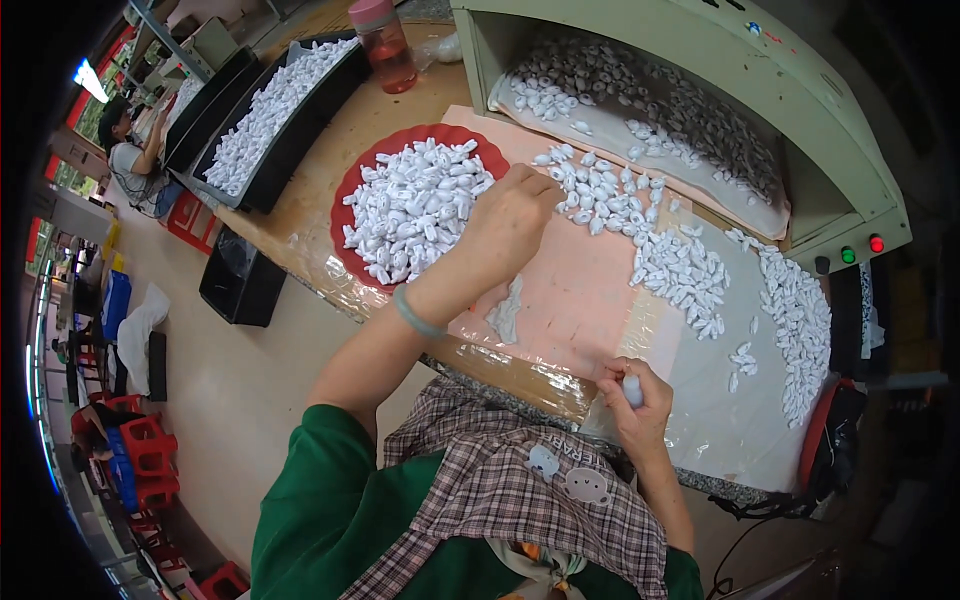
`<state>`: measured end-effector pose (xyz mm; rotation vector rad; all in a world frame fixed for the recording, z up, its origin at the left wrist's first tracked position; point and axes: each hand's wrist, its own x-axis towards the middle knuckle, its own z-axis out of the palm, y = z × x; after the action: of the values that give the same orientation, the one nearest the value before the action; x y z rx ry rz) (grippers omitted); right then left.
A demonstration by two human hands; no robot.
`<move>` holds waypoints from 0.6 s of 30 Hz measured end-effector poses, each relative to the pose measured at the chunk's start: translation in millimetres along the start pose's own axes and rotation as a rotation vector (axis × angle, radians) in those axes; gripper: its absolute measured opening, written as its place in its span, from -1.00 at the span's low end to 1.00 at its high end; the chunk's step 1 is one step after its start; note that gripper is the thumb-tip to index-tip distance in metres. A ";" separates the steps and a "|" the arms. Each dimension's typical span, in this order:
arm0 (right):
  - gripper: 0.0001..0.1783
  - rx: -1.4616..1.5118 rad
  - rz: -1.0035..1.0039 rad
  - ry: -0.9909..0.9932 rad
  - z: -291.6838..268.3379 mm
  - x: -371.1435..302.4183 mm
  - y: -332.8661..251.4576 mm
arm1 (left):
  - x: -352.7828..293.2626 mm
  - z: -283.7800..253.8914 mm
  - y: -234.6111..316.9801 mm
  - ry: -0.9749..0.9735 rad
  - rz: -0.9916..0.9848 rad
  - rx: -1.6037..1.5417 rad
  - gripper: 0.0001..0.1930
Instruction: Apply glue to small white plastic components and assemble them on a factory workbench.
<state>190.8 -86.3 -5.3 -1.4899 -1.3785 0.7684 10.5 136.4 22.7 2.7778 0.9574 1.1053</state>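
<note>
My left hand (pixel 513 218), with a pale green bangle (pixel 416 314) on its wrist, reaches across the right rim of a red scalloped tray (pixel 343 237). Its fingers are closed beside a loose spread of small white moulded pieces (pixel 597 192); what is between them is hidden. A heap of similar white pieces (pixel 408 207) fills the tray. Near the table's front edge, my right hand (pixel 645 408) is wrapped round a pale, rounded, bottle-like thing (pixel 632 391). A pink sheet (pixel 572 300) lies between my hands, with a crumpled whitish scrap (pixel 506 314) on it.
A pale green box-shaped machine (pixel 850 130) stands at the back right, with white pieces inside. More pieces line the right side of the table (pixel 800 330). At the back left are a black bin of white pieces (pixel 290 150) and a pink-lidded bottle (pixel 385 50). Another person (pixel 130 155) sits far left.
</note>
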 end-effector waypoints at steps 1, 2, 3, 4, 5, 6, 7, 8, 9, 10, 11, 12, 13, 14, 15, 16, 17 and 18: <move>-0.76 -0.004 0.002 0.003 -0.1 -0.8 -1.0 | 5.0 10.1 -3.9 0.001 0.001 -0.005 -0.72; -0.76 -0.014 -0.004 -0.004 -0.2 -1.4 -1.4 | 10.4 19.6 -7.0 -0.102 0.026 0.052 -0.75; -0.75 -0.024 -0.010 -0.011 -0.6 -2.4 -1.4 | 13.7 27.4 -9.0 -0.206 0.049 0.109 -0.78; -0.75 -0.026 -0.008 -0.009 -1.1 -3.6 -0.3 | 14.7 34.5 -10.6 -0.205 0.051 0.106 -0.78; -0.75 -0.016 -0.006 -0.003 -1.0 -4.8 2.4 | 16.9 40.1 -10.5 -0.253 0.036 0.144 -0.82; -0.75 -0.005 -0.005 0.002 -0.9 -5.9 4.2 | 17.9 44.9 -10.2 -0.300 0.020 0.183 -0.86; -0.75 -0.005 -0.002 0.004 -0.8 -6.1 4.6 | 17.9 48.9 -9.7 -0.302 0.022 0.181 -0.86; -0.79 0.001 -0.039 0.021 -0.6 -5.1 4.8 | 19.4 50.7 -7.7 -0.303 0.003 0.179 -0.88; -0.83 0.006 -0.076 0.035 -0.6 -4.5 4.8 | 19.9 51.5 -5.8 -0.304 -0.018 0.178 -0.91; -0.83 0.007 -0.074 0.037 -0.8 -4.8 4.2 | 18.7 51.2 -3.8 -0.306 -0.017 0.176 -0.91; -0.84 0.017 -0.070 0.036 -1.4 -4.7 4.1 | 18.1 50.1 -0.9 -0.320 -0.043 0.164 -0.88; -0.85 0.027 -0.066 0.034 -2.0 -4.9 4.2 | 16.6 48.4 2.1 -0.333 -0.070 0.152 -0.85; -0.85 0.027 -0.062 0.037 -4.1 -5.5 7.1 | 14.1 45.4 4.9 -0.336 -0.068 0.149 -0.85; -0.80 0.030 -0.042 0.027 -8.5 -7.9 11.8 | 13.9 39.6 11.0 -0.296 -0.089 -0.040 -0.81; -0.74 0.036 -0.025 0.011 -10.2 -9.0 15.0 | 11.5 32.1 16.2 -0.254 -0.116 -0.225 -0.76; -0.74 0.036 -0.016 0.017 -11.3 -8.8 12.2 | 7.6 23.9 23.5 -0.261 -0.113 -0.231 -0.76; -0.69 0.169 0.029 0.037 -13.6 -7.1 7.7 | 2.9 16.7 32.6 -0.403 -0.346 -0.666 -0.73; -0.64 0.302 0.075 0.055 -15.7 -5.6 4.9 | -3.6 9.3 41.6 -0.540 -0.588 -1.101 -0.69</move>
<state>205.9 -94.9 -4.8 -1.3197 -1.1152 0.9311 36.6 102.6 22.5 1.5901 0.6850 0.4772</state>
